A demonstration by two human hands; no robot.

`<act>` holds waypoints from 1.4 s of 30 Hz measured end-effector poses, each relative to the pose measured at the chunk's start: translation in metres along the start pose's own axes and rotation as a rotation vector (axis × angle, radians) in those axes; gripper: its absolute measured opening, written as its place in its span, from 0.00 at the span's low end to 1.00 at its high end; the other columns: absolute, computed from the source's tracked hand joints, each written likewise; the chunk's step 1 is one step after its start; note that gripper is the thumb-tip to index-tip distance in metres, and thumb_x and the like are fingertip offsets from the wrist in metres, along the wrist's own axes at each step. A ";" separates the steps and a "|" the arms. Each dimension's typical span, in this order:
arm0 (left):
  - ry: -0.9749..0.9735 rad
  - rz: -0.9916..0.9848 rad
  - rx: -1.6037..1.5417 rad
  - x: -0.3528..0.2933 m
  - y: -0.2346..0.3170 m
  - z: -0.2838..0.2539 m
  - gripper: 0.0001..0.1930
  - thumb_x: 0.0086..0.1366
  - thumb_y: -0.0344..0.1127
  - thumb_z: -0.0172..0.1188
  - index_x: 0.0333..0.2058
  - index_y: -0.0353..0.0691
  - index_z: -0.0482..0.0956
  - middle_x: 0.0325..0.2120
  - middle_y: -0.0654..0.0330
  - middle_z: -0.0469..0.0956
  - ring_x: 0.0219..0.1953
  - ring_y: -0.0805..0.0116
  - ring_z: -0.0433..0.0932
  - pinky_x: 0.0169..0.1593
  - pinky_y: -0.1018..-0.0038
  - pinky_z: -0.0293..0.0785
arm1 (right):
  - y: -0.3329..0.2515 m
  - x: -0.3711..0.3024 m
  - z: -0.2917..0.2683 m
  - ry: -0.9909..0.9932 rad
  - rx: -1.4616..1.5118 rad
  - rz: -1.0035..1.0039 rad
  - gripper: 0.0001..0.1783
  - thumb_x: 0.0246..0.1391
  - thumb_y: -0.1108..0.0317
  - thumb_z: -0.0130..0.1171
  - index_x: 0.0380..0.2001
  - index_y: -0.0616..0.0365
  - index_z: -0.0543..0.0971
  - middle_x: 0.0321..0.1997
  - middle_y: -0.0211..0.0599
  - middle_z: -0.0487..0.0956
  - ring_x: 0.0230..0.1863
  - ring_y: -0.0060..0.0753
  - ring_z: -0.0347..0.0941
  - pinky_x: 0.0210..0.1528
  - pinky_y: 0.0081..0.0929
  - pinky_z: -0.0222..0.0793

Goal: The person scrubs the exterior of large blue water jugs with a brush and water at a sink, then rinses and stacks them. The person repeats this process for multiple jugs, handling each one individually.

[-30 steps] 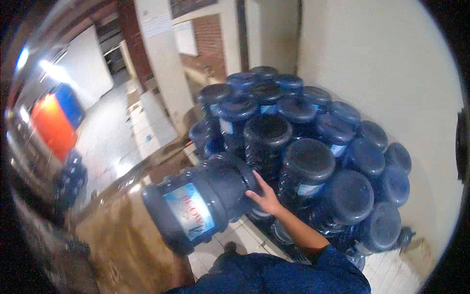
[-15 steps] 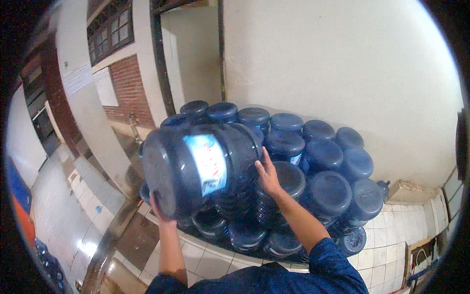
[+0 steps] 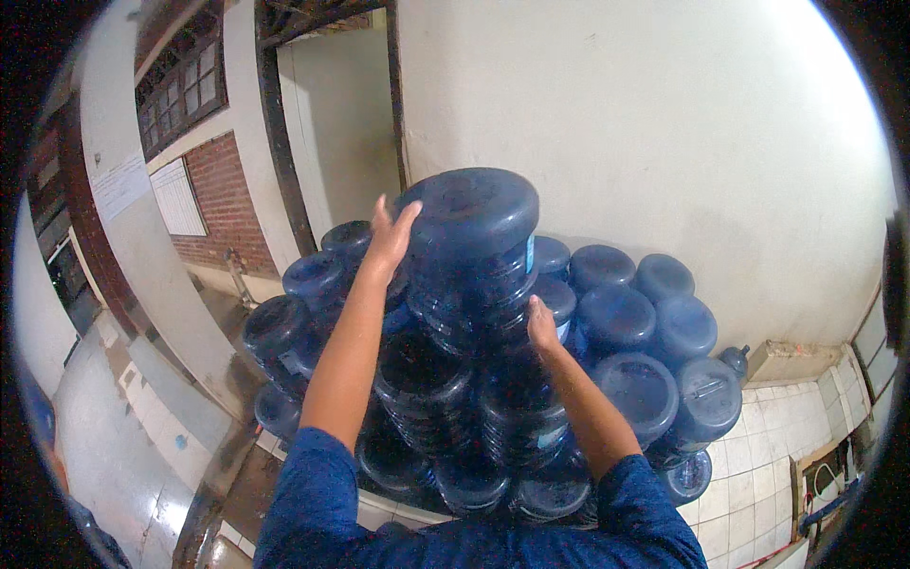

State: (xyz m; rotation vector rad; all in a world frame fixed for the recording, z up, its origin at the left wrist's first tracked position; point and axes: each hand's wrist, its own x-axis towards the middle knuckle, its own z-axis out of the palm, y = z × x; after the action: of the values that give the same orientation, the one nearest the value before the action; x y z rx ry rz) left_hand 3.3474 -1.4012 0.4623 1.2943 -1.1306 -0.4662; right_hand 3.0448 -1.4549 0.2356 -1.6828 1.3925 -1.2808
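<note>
Two hands were set at different heights on one big blue jug (image 3: 474, 213), presumably so that its bulk could be balanced and kept from tipping. Near its upturned base it was gripped by the left hand (image 3: 391, 245), with the thumb laid against its side; the right hand (image 3: 543, 327) was placed lower, at its right side, its fingers mostly hidden, so whether they were closed could not be told. The big blue jug was positioned above the middle of some dark jugs (image 3: 425, 375); whether it was supported by them could not be made out. These were packed closely, bases up, probably for steadiness, and were backed by a pale wall (image 3: 645, 123).
</note>
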 end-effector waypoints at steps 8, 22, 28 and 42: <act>-0.191 0.275 -0.061 0.009 0.017 0.073 0.38 0.66 0.62 0.58 0.64 0.37 0.68 0.64 0.39 0.67 0.67 0.47 0.66 0.69 0.60 0.60 | -0.006 -0.023 -0.007 0.142 0.195 0.262 0.38 0.74 0.44 0.32 0.59 0.71 0.73 0.58 0.64 0.77 0.64 0.63 0.70 0.66 0.44 0.61; -0.112 0.166 -0.467 -0.185 -0.144 -0.013 0.13 0.72 0.33 0.59 0.51 0.35 0.74 0.46 0.60 0.76 0.48 0.69 0.75 0.57 0.71 0.70 | -0.057 -0.255 -0.065 0.224 0.421 0.027 0.24 0.67 0.62 0.56 0.62 0.61 0.71 0.56 0.44 0.80 0.52 0.32 0.78 0.50 0.29 0.72; -0.720 -0.052 -0.230 -0.378 -0.306 -0.066 0.08 0.75 0.36 0.55 0.36 0.40 0.74 0.23 0.66 0.72 0.22 0.78 0.69 0.27 0.78 0.67 | 0.039 -0.489 -0.093 0.099 0.564 0.505 0.28 0.65 0.52 0.59 0.61 0.58 0.72 0.51 0.45 0.82 0.49 0.39 0.81 0.52 0.36 0.76; -1.785 -0.558 1.146 -0.528 -0.493 -0.204 0.26 0.66 0.53 0.60 0.50 0.34 0.78 0.47 0.49 0.80 0.51 0.52 0.78 0.56 0.60 0.72 | 0.128 -1.080 -0.071 0.900 0.701 1.688 0.20 0.63 0.51 0.52 0.49 0.53 0.73 0.35 0.43 0.77 0.41 0.53 0.77 0.38 0.54 0.71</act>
State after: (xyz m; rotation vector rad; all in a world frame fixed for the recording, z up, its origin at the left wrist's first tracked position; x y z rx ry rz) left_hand 3.4421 -1.0051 -0.1678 2.1804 -2.7416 -1.7564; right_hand 2.9483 -0.4489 -0.1738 0.7464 1.6880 -1.0548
